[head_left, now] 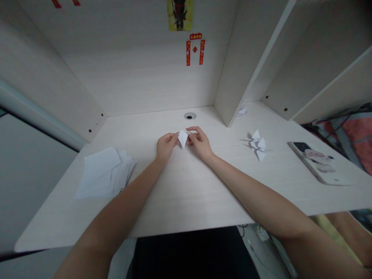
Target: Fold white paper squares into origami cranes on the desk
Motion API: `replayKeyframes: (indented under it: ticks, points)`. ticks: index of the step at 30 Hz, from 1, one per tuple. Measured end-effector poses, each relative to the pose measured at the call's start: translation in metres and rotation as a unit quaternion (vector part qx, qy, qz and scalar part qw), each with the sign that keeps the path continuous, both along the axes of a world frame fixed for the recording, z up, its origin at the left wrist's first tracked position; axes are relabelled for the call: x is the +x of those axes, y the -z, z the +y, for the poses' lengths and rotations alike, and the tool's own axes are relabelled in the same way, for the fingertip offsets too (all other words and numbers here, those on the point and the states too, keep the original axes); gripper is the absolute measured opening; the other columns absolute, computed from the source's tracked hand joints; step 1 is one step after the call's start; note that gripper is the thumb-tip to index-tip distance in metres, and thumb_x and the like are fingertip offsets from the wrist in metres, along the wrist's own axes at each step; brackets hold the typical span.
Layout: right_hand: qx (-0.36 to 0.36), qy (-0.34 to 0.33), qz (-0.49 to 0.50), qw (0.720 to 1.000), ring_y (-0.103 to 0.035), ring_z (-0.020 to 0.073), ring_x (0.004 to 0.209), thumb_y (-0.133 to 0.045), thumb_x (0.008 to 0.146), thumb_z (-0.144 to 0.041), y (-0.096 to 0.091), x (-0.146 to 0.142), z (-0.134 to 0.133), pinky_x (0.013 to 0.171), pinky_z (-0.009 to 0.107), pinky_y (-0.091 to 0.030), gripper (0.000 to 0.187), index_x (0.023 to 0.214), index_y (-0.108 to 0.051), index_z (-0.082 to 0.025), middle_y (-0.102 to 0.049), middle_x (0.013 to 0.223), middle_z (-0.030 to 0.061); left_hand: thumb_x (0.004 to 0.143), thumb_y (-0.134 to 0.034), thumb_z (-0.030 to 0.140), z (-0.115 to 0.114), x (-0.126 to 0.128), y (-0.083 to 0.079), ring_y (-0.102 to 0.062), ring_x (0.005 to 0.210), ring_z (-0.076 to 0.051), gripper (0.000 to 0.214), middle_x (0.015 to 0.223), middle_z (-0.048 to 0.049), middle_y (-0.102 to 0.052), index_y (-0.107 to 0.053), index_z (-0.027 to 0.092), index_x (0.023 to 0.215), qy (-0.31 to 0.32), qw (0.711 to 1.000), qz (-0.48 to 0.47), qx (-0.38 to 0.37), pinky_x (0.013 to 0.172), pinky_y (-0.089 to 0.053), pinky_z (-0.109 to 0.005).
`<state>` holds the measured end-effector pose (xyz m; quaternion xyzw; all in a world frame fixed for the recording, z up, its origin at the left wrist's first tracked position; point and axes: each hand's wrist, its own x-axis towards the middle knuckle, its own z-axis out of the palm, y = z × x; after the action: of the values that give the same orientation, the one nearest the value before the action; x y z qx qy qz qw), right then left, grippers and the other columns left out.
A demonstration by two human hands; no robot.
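Note:
Between my two hands is a small piece of folded white paper [183,138], kite-shaped with its point toward me and a crease down the middle. My left hand [167,146] pinches its left side between thumb and fingers. On its other side, my right hand [200,142] grips the right edge, thumb in front and forefinger bent above. Both hands are just over the desk, near its back. Fingers partly hide the paper's sides.
A loose stack of white paper sheets [100,174] lies at the left. To the right are several folded paper cranes [257,145] in a cluster, then a phone [319,162]. A cable hole [190,116] sits behind my hands, and an upright divider [247,69] stands at the back right.

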<state>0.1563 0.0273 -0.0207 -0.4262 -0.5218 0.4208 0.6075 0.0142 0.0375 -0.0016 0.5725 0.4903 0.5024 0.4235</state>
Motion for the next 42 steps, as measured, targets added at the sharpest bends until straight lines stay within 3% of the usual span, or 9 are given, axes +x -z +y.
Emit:
replayKeyframes:
  ticks: [3, 9, 16, 20, 24, 29, 37, 42]
  points:
    - [0.02, -0.009, -0.035, 0.999, -0.056, 0.0126, 0.059, -0.053, 0.082, -0.039, -0.002, 0.0, -0.002, 0.056, 0.024, -0.045, 0.022, 0.094, -0.059, -0.022, -0.058, 0.064, -0.0024, 0.076, -0.059, 0.041, 0.0, 0.0, 0.0, -0.059, 0.058, -0.011, 0.026, 0.064, -0.0018, -0.065, -0.066, 0.016, 0.075, 0.0, 1.0, -0.016, -0.006, 0.052, -0.041, -0.02]
    - [0.081, 0.039, -0.148, 0.985, -0.061, 0.0145, 0.069, -0.051, 0.085, -0.034, -0.013, 0.002, -0.012, 0.064, 0.027, -0.047, 0.027, 0.11, -0.054, -0.026, -0.065, 0.086, 0.0012, 0.076, -0.06, 0.04, 0.003, -0.001, 0.003, -0.062, 0.06, -0.012, 0.025, 0.071, -0.0032, -0.067, -0.064, 0.016, 0.081, -0.011, 0.999, -0.044, -0.02, 0.053, -0.043, -0.021]
    - [0.081, 0.039, -0.238, 0.967, -0.06, 0.0155, 0.07, -0.062, 0.077, -0.042, -0.011, 0.001, -0.012, 0.066, 0.028, -0.047, 0.028, 0.1, -0.061, -0.025, -0.066, 0.085, 0.0019, 0.077, -0.058, 0.034, 0.005, -0.002, 0.005, -0.062, 0.061, -0.012, 0.019, 0.075, -0.0024, -0.068, -0.062, 0.018, 0.085, -0.02, 0.999, -0.042, -0.014, 0.052, -0.044, -0.021]
    - [0.068, 0.039, -0.239, 0.968, -0.061, 0.0158, 0.07, -0.067, 0.071, -0.047, -0.009, 0.001, -0.01, 0.065, 0.029, -0.048, 0.041, 0.104, -0.058, -0.025, -0.066, 0.086, 0.002, 0.078, -0.057, 0.031, 0.002, -0.001, 0.004, -0.061, 0.061, -0.012, 0.017, 0.072, -0.0016, -0.066, -0.061, 0.019, 0.09, -0.001, 0.999, -0.033, 0.018, 0.052, -0.044, -0.021]
    - [0.062, 0.04, -0.236, 0.969, -0.06, 0.0154, 0.067, -0.069, 0.068, -0.049, -0.007, 0.001, -0.009, 0.063, 0.028, -0.047, 0.04, 0.097, -0.059, -0.024, -0.065, 0.079, 0.0007, 0.079, -0.059, 0.03, -0.001, -0.001, 0.004, -0.059, 0.06, -0.011, 0.025, 0.067, 0.001, -0.063, -0.057, 0.021, 0.102, 0.013, 0.998, -0.033, 0.05, 0.055, -0.045, -0.021]
    - [0.057, 0.036, -0.24, 0.968, -0.057, 0.0135, 0.062, -0.067, 0.07, -0.05, -0.008, 0.0, -0.01, 0.061, 0.026, -0.044, 0.042, 0.103, -0.06, -0.025, -0.063, 0.074, -0.0011, 0.082, -0.055, 0.03, -0.002, -0.002, 0.004, -0.059, 0.064, -0.011, 0.02, 0.072, 0.0004, -0.063, -0.06, 0.021, 0.099, 0.025, 0.997, 0.004, 0.07, 0.058, -0.046, -0.021]
    - [0.053, 0.025, -0.207, 0.977, -0.054, 0.0127, 0.058, -0.065, 0.072, -0.044, -0.011, -0.001, -0.013, 0.058, 0.024, -0.041, 0.032, 0.093, -0.054, -0.023, -0.059, 0.066, -0.0035, 0.083, -0.051, 0.032, 0.0, -0.003, 0.008, -0.062, 0.073, -0.013, 0.02, 0.085, -0.0025, -0.067, -0.065, 0.021, 0.093, 0.023, 0.996, 0.051, 0.073, 0.063, -0.047, -0.022]
    - [0.023, 0.016, -0.145, 0.989, -0.046, 0.0117, 0.051, -0.053, 0.081, -0.042, -0.003, -0.001, -0.006, 0.051, 0.022, -0.035, 0.022, 0.093, -0.05, -0.024, -0.049, 0.057, -0.0071, 0.083, -0.051, 0.034, -0.001, -0.002, 0.005, -0.062, 0.067, -0.012, 0.021, 0.079, -0.0012, -0.067, -0.065, 0.021, 0.092, 0.027, 0.997, 0.043, 0.055, 0.06, -0.046, -0.021]
